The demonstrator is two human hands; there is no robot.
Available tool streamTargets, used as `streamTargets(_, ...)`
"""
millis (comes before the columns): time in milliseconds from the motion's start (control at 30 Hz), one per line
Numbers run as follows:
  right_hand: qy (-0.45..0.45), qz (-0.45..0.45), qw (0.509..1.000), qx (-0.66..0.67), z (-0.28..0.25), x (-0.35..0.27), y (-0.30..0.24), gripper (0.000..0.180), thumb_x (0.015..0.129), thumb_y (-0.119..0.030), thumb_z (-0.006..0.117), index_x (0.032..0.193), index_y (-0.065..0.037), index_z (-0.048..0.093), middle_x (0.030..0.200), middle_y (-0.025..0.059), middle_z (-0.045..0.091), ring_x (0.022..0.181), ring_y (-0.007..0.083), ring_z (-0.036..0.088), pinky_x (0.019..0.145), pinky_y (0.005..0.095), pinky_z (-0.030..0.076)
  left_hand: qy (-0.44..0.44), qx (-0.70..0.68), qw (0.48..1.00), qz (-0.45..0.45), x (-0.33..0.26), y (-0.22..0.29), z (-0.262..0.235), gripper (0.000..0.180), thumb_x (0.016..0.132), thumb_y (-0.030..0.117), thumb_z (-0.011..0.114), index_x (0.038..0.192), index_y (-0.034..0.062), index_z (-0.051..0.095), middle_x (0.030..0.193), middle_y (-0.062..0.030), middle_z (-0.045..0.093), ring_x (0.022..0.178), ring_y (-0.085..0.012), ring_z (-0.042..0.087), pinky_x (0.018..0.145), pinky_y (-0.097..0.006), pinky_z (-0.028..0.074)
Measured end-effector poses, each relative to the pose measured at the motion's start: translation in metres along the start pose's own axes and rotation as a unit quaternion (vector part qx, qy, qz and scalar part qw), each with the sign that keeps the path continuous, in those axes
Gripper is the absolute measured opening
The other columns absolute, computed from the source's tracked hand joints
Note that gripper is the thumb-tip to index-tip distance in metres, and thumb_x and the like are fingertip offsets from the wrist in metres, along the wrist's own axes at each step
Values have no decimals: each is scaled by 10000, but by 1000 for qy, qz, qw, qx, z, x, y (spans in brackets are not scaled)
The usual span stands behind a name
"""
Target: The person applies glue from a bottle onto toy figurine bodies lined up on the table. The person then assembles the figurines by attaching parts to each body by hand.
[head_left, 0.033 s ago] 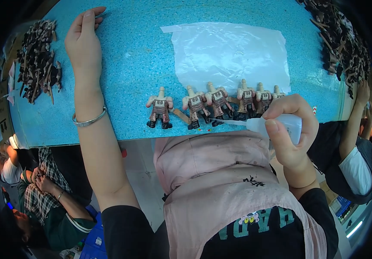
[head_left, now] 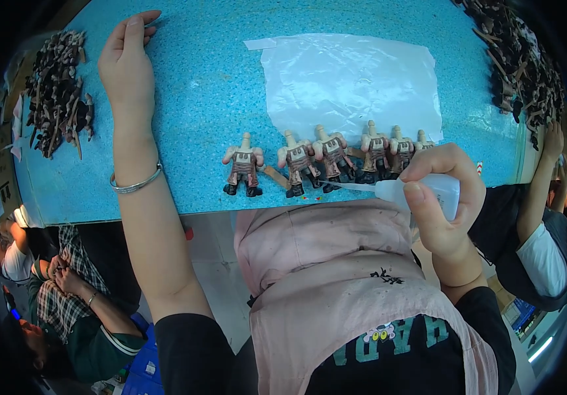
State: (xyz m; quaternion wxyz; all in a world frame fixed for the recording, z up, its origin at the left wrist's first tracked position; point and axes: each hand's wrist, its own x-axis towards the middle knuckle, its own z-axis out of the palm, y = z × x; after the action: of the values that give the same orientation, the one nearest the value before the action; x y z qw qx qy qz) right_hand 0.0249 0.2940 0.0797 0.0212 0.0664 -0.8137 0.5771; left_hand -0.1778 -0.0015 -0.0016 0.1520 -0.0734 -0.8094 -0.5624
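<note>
Your right hand (head_left: pixel 451 204) grips a small, translucent white plastic squeeze bottle (head_left: pixel 444 191) tilted onto its side; the thumb and the bent index finger pinch its body from opposite sides. The long, thin, clear nozzle (head_left: pixel 356 187) points left, its tip beside the black boots of the second and third figures; contact cannot be determined.

Your left hand (head_left: pixel 129 59) is positioned at the upper left of the speckled blue tabletop (head_left: pixel 198 79), fingers loosely bent and close together. A silver metal bangle (head_left: pixel 137 181) encircles that forearm.

The six small moulded figures (head_left: pixel 333 153), cream and brown with peg-shaped necks, lie in a row along your edge of the tabletop. The leftmost lies slightly apart; the rightmost is partly covered by your right hand. A flat, tan strip (head_left: pixel 275 176) lies between the first two. Beyond the row lies a glossy, translucent white plastic sheet (head_left: pixel 352 82).
</note>
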Motion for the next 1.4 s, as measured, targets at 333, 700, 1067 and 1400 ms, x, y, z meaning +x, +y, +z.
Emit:
streamTargets(333,-7,-7,1000,19,1,0,0,112,779,3,697,861,5,619,803,82,649,686,121,602,612,235,455,1,10,1000,2,0,0,1,313,973,271,496,1019,52,715,941,-22,661,887,-107,557,827,-249,424)
streamTargets(700,-16,-18,1000,17,0,2,-2,83,783,10,689,840,7,629,787,79,642,667,131,603,598,238,456,10,10,1000,-7,-1,4,1,304,976,248,497,1000,36,714,939,-26,662,877,-101,558,813,-244,429)
streamTargets(1067,-3,-19,999,27,-5,0,-2,90,792,-13,688,854,5,626,803,83,639,665,126,603,586,234,459,1,11,1000,-2,-1,4,2,309,975,242,494,992,15,704,948,-28,661,878,-108,547,827,-249,430)
streamTargets(1400,66,-1,998,17,-26,-16,2,103,799,-11,675,878,7,611,833,68,622,709,107,570,625,223,440,6,32,999,-21,-3,11,1,304,973,239,492,994,19,700,961,-26,657,882,-103,538,832,-244,415)
